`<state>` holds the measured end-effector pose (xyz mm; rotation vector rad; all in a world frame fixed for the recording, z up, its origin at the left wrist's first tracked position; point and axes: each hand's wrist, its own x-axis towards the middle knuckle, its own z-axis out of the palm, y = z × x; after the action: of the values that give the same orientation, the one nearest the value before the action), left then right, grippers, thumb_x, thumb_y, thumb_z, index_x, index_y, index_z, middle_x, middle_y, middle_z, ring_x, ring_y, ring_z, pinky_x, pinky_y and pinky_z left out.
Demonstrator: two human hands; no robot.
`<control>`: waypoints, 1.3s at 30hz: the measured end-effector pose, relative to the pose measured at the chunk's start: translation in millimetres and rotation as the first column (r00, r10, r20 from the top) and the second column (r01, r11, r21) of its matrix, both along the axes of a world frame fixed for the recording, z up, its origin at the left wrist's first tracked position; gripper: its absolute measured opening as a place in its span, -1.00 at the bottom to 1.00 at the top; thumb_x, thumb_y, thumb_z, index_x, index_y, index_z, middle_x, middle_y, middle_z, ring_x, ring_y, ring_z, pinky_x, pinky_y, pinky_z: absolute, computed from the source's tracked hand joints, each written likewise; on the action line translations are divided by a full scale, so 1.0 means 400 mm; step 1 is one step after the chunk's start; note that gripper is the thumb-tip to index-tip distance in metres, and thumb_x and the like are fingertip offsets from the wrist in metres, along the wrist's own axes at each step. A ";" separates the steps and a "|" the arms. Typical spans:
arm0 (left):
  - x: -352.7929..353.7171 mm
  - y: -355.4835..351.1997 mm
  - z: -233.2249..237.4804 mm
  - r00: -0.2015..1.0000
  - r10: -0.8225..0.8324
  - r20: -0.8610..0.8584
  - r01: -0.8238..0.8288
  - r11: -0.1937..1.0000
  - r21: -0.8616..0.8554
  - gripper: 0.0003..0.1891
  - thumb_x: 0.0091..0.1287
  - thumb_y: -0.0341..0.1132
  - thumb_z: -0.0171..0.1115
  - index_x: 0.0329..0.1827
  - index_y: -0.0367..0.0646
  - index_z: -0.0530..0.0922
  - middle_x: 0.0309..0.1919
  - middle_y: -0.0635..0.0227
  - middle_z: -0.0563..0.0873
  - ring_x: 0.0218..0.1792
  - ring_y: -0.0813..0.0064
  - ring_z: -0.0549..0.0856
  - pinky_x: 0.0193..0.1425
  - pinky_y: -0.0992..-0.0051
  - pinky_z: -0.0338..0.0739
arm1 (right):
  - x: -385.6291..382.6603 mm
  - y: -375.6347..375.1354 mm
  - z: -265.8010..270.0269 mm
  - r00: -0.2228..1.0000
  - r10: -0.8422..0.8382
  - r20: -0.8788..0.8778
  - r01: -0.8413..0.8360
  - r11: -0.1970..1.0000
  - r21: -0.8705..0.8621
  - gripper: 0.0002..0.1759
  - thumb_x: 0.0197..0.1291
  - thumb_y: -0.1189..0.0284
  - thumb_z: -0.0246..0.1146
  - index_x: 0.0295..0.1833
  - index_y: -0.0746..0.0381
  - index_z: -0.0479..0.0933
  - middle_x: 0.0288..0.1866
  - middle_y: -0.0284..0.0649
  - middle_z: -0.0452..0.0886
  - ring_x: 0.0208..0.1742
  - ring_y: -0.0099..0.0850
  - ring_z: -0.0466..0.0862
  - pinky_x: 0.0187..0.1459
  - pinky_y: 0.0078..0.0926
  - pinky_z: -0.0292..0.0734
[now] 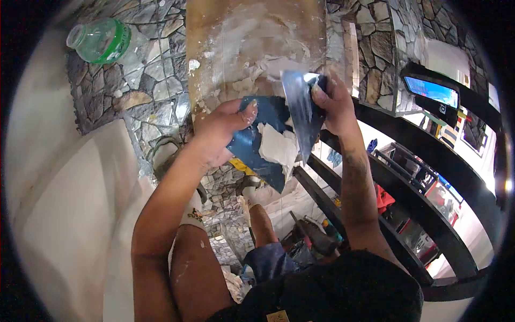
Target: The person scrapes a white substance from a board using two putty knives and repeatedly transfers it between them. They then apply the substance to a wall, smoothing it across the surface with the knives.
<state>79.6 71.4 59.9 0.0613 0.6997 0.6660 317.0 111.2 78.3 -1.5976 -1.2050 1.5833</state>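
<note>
My left hand (222,126) is closed on a dark blue putty knife (245,142), thumb lying on top of its flat blade. A thick lump of white putty (276,147) sits on that blade toward its lower right edge. In my right hand (338,104) is a second putty knife (299,110), its shiny metal blade smeared with putty and tilted close beside the lump. Both blades hover over the lower end of a brown board (257,27) streaked with whitish putty. Specks of putty stick to my left thumb.
A clear plastic bottle with a green label (110,42) lies on the stone-patterned surface (155,70) at upper left. Black rails (391,129) curve along the right, with a lit screen (432,90) above. Cluttered items show below, between the rails. A pale wall (70,188) stands left.
</note>
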 end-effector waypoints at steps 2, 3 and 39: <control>-0.005 -0.007 -0.002 1.000 -0.008 0.017 0.008 1.000 -0.006 -0.68 0.33 -0.32 0.03 0.07 -0.33 0.39 -0.17 0.24 0.62 -0.21 0.44 0.62 -0.06 0.43 0.52 | 0.020 -0.009 -0.006 0.988 0.094 0.121 -0.096 0.995 0.014 -0.56 0.13 0.32 0.24 0.04 0.31 0.31 -0.14 -0.27 0.46 -0.12 -0.50 0.41 -0.05 -0.54 0.33; -0.007 -0.011 -0.008 0.999 -0.004 0.044 0.004 1.000 -0.001 -0.68 0.33 -0.32 0.03 0.06 -0.33 0.39 -0.18 0.24 0.62 -0.21 0.44 0.63 -0.06 0.43 0.52 | 0.031 -0.013 -0.009 0.971 0.141 0.193 -0.148 0.989 0.023 -0.55 0.13 0.33 0.24 0.05 0.31 0.30 -0.13 -0.26 0.45 -0.10 -0.49 0.41 -0.04 -0.53 0.32; -0.094 -0.017 -0.041 0.851 0.300 -0.431 -0.311 0.949 0.045 -0.73 0.28 -0.20 0.15 -0.09 -0.21 0.48 -0.30 0.38 0.61 -0.32 0.51 0.61 -0.25 0.50 0.55 | -0.022 -0.183 0.169 0.752 -0.032 0.658 -0.201 0.940 0.274 -0.71 -0.22 0.76 0.22 -0.40 0.22 0.34 -0.48 -0.19 0.43 -0.45 -0.22 0.46 -0.37 -0.48 0.38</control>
<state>42.1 64.7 43.5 0.0754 1.1664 0.9647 308.0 38.1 145.9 -1.9467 -1.8169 0.7789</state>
